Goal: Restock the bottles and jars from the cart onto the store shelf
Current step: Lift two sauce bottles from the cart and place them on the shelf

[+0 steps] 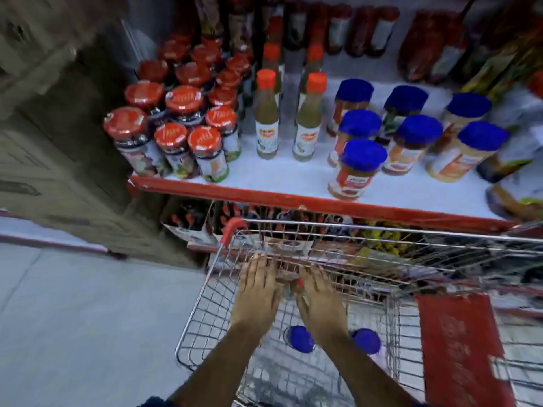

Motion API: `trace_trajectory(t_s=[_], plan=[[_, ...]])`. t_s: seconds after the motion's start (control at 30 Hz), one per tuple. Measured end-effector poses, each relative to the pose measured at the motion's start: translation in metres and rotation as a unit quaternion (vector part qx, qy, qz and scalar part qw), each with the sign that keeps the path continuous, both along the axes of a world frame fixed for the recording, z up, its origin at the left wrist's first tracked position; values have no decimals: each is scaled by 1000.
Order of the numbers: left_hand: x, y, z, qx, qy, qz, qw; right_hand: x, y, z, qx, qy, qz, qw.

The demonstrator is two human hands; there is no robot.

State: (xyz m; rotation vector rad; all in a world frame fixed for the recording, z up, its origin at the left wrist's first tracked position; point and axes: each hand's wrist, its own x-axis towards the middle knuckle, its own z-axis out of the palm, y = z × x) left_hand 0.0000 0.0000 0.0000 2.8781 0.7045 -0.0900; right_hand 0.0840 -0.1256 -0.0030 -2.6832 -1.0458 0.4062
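Observation:
Inside the wire cart [202,292], my left hand [257,292] and my right hand [318,298] reach down side by side, fingers stretched forward, backs up. A small red piece [300,282] shows between them; what lies under the palms is hidden and blurred. Two blue-lidded jars [301,339] [367,341] stand in the cart below my wrists. On the red-edged shelf [264,195] above stand a cluster of red-lidded jars [182,102], two green sauce bottles with orange caps [266,118] [308,124] and several blue-lidded jars [364,160].
The cart's red seat flap [461,348] is at the right. Stacked cardboard boxes [58,142] stand left of the shelf, above grey floor [73,318]. More bottles [361,27] line the back of the shelf, and a lower shelf [191,221] holds goods behind the cart.

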Motion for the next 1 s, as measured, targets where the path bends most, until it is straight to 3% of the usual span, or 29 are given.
trace_trajectory(t_s=[0.07, 0.43, 0.7, 1.0], plan=[[3, 9, -17, -47, 62, 14, 997, 6, 7, -7, -14, 92, -10, 996], [22, 46, -29, -105, 138, 46, 984, 32, 31, -35, -53, 99, -53, 992], [30, 53, -5, -118, 121, -3, 986, 35, 29, -8, -69, 78, -4, 995], [11, 49, 91, -53, 19, -99, 994, 43, 11, 111, -34, 42, 49, 997]])
